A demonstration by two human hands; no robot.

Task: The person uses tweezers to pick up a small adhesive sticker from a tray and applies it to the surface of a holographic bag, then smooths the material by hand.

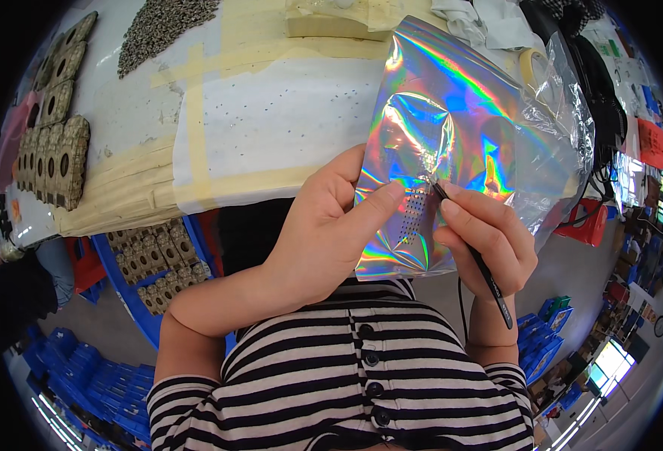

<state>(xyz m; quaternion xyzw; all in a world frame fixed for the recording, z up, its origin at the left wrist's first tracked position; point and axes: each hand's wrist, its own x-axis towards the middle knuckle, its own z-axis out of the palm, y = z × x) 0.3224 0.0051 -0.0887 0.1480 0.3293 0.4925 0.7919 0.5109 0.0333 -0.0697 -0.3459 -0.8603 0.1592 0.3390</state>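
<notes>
My left hand grips the left edge of a shiny rainbow-silver holographic bag, its thumb pressed flat on the front. Beside the thumb lies a small patch of dark dots in neat rows; whether they are printed or loose pieces is too small to tell. Black tweezers are pinched in my right hand, slanting down to the right. Their tip touches or hovers over the bag just above the dots; anything in the tip is too small to make out. Tiny specks are scattered across a white sheet on the table.
A heap of small metallic pieces lies at the far left. Camouflage-patterned blocks with round holes stand on the left and fill a blue crate below. Clear plastic and a tape roll lie right. Blue bins line the floor.
</notes>
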